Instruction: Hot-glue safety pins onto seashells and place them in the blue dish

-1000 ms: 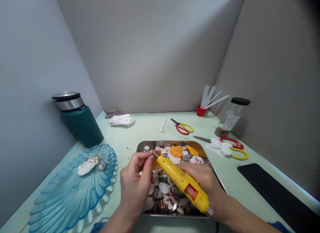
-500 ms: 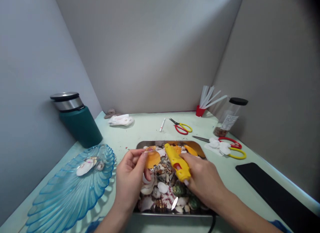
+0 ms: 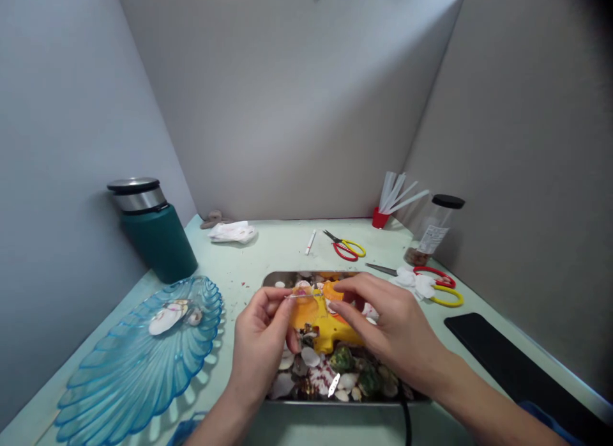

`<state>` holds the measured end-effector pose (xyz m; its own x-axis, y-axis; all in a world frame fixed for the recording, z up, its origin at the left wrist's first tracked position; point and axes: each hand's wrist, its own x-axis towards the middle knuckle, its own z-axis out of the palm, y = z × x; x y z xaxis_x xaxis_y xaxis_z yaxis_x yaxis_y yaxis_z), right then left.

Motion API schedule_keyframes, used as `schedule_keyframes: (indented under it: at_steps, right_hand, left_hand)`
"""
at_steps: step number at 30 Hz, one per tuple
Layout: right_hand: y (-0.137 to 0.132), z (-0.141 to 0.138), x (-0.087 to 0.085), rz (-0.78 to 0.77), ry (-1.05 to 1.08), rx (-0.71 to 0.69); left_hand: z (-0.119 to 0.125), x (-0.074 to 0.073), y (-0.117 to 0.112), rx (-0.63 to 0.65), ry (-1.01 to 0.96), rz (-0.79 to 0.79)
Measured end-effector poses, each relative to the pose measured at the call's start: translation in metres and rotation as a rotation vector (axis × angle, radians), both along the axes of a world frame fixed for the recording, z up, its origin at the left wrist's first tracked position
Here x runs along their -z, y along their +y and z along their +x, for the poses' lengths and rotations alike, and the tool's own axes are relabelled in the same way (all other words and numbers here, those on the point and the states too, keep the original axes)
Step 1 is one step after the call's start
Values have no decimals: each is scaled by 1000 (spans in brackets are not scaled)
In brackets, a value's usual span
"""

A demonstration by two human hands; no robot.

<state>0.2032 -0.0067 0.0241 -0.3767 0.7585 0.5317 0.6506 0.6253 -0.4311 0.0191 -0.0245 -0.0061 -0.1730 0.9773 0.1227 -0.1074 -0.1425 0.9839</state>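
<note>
Between the thumb and fingers of my left hand [image 3: 264,324] is pinched a flat orange shell [image 3: 305,313] with a thin clear strand and a pinkish spot along its upper edge. My right hand [image 3: 390,315] has its thumb and index finger around a smaller, ribbed orange shell [image 3: 332,291], close to the first one. Below both hands, a yellow glue gun [image 3: 338,334] lies on the shells in the metal tray [image 3: 335,402], partly covered by my right hand. Mixed shells, white, speckled and greenish, fill the tray.
On the left stand a blue shell-shaped dish [image 3: 138,363] holding several shells and a green bottle [image 3: 160,241]. Behind the tray are scissors [image 3: 347,246] and a white tissue [image 3: 233,232]. Glue sticks in a red cup [image 3: 380,218], a jar [image 3: 433,232], more scissors [image 3: 447,296] and a black slab [image 3: 498,350] sit right.
My right hand has let go of the glue gun, which now lies in the tray, and has closed on a small orange shell. My left hand still holds its shell, slightly further right.
</note>
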Motion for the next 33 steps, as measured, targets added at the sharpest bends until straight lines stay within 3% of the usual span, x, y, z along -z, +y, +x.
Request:
schedule_keyframes:
  at_steps: [5, 12, 22, 33]
  right_hand:
    - [2, -15, 12, -41, 152, -44]
    - [5, -11, 24, -124, 238, -133]
    - [4, -10, 23, -281, 289, -113]
    - [3, -10, 23, -276, 321, -102]
  left_hand:
    - [2, 3, -2, 34, 35, -6]
    - [6, 1, -4, 69, 84, -50]
    - [7, 2, -4, 65, 90, -86]
    - [5, -1, -3, 100, 106, -61]
